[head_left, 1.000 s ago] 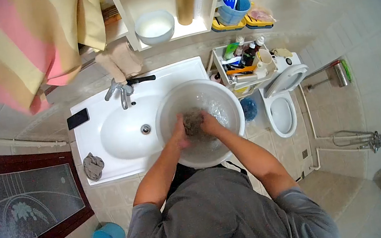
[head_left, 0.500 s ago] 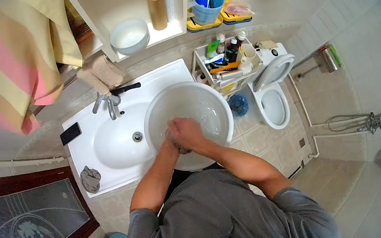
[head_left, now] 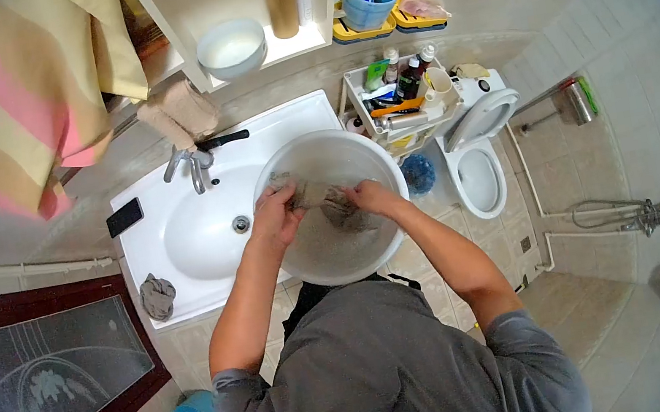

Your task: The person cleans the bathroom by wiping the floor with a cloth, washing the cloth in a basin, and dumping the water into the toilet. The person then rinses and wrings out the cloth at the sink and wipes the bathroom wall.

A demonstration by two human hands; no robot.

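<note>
A thin grey-brown wet cloth (head_left: 313,196), perhaps a sock, is stretched between my hands inside a large white basin (head_left: 396,239). My left hand (head_left: 277,211) pinches its left end near the basin's left wall. At its right end, my right hand (head_left: 372,198) grips a bunched, darker part. Part of the cloth hangs down in the basin, where cloudy water shows below it. The basin overlaps the right side of the white sink counter (head_left: 161,275). A crumpled grey cloth (head_left: 158,297) lies on the counter's front left corner.
A faucet (head_left: 195,168) stands behind the sink bowl, with a phone (head_left: 124,218) on the counter's left edge. Right of the basin are a rack of bottles (head_left: 403,110) and a toilet (head_left: 481,183). An open shelf (head_left: 297,43) hangs above the counter.
My hands were clasped together around the cloth in the basin. They have moved apart, left and right, and the cloth is now spread between them. The view has shifted slightly.
</note>
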